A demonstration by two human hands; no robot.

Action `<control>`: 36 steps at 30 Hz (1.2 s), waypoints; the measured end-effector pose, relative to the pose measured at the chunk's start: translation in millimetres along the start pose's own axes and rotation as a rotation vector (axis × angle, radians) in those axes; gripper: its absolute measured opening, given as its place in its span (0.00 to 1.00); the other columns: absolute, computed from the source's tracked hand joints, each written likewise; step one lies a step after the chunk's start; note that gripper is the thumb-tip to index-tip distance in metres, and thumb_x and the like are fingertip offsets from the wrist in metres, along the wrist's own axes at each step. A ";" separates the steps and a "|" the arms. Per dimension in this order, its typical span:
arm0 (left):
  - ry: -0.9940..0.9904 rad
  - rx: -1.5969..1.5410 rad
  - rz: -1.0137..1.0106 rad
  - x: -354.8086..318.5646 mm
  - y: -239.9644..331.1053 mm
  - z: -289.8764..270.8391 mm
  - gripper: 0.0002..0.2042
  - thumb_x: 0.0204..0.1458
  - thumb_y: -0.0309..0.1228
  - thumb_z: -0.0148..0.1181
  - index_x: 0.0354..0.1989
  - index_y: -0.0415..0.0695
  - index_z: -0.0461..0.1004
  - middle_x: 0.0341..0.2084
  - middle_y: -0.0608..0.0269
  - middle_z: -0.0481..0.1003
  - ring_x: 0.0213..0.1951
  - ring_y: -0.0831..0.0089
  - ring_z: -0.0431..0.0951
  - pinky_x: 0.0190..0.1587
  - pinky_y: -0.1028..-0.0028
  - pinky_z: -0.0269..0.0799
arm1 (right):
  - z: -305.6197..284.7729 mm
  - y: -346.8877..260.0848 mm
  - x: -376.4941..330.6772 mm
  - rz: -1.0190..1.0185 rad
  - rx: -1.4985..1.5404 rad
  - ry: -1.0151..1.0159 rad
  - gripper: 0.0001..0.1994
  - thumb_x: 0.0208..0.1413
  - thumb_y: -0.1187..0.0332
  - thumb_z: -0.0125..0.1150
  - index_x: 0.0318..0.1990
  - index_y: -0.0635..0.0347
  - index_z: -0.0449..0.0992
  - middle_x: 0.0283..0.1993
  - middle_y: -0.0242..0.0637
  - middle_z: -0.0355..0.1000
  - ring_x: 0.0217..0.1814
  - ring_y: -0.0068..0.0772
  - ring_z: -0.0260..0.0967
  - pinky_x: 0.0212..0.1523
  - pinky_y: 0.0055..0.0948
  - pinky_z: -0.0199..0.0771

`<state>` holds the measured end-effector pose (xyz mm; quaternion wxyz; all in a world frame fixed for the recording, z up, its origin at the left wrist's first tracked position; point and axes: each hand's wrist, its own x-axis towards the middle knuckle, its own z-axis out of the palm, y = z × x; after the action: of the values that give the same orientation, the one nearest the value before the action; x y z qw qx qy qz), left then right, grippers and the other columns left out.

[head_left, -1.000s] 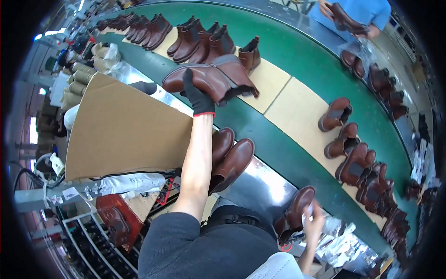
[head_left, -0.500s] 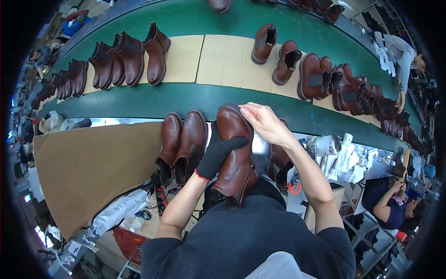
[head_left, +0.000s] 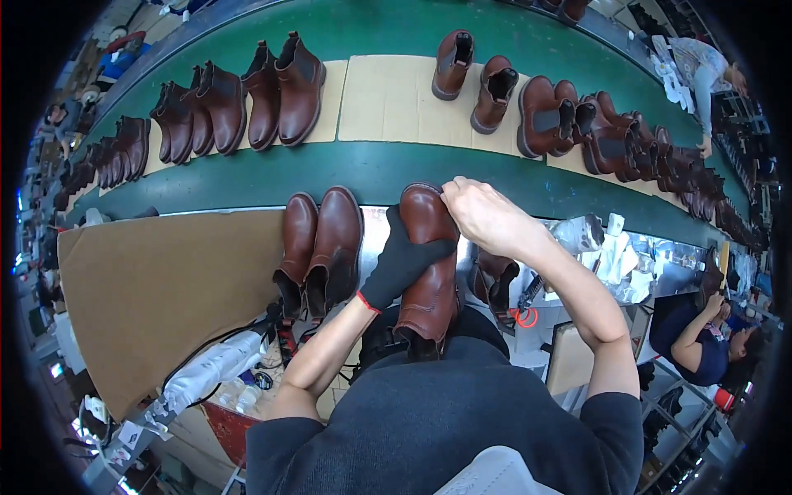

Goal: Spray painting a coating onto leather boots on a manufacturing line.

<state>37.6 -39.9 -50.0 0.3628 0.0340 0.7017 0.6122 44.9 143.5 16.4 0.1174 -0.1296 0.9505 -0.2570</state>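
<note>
A brown leather ankle boot (head_left: 429,285) is held in front of my body, its toe pointing away from me. My left hand (head_left: 404,264), in a black glove with a red cuff edge, wraps round its middle. My bare right hand (head_left: 487,216) is closed at the right side of the toe, fingers curled against the edge; whether something small is pinched in them is hidden. Left of it, two more brown boots (head_left: 337,239) stand side by side, toes away. Behind my right forearm, another brown boot (head_left: 495,280) is partly covered.
Beyond my hands runs a green conveyor (head_left: 388,177) with cardboard sheets (head_left: 388,99) and rows of brown boots (head_left: 301,91). A large brown board (head_left: 173,289) lies left. Crumpled white paper (head_left: 619,264) and an orange-red coil (head_left: 525,318) lie right. A person (head_left: 693,338) sits far right.
The boots on the conveyor have shifted left, and one more stands in the left row. The held boot has turned more upright. My right hand has curled tighter at its toe.
</note>
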 end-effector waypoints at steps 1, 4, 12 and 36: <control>-0.009 0.034 0.018 0.6 -1.3 -0.6 0.48 0.32 0.40 0.73 0.59 0.37 0.46 0.52 0.48 0.62 0.53 0.58 0.68 0.51 0.65 0.68 | -0.9 2.7 0.4 -0.009 0.074 0.010 0.14 0.61 0.68 0.42 0.33 0.75 0.68 0.34 0.58 0.69 0.40 0.61 0.68 0.43 0.46 0.69; -0.005 0.055 0.075 -1.6 3.0 1.7 0.50 0.32 0.40 0.73 0.60 0.37 0.45 0.52 0.48 0.62 0.52 0.57 0.68 0.51 0.65 0.69 | -20.6 4.2 4.3 0.052 0.197 -0.101 0.16 0.62 0.67 0.42 0.31 0.74 0.69 0.32 0.59 0.70 0.38 0.61 0.69 0.43 0.47 0.70; 0.012 0.118 -0.053 2.1 2.8 9.2 0.48 0.36 0.46 0.70 0.61 0.37 0.46 0.52 0.48 0.63 0.54 0.59 0.67 0.52 0.67 0.68 | 17.5 18.1 -1.1 0.069 0.054 0.052 0.16 0.64 0.64 0.40 0.34 0.71 0.66 0.32 0.57 0.67 0.39 0.62 0.64 0.41 0.46 0.65; -0.187 -1.041 0.051 74.8 -28.3 -13.1 0.30 0.60 0.53 0.40 0.64 0.44 0.53 0.55 0.59 0.65 0.54 0.65 0.69 0.58 0.66 0.65 | 90.7 79.5 -146.6 0.768 0.667 0.355 0.22 0.61 0.58 0.51 0.54 0.67 0.69 0.38 0.38 0.74 0.35 0.22 0.69 0.35 0.22 0.71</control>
<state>-13.3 -21.1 -110.1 0.3779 -0.0792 0.2683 0.8826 194.0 213.3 -78.2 0.0751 0.3171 0.8014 -0.5016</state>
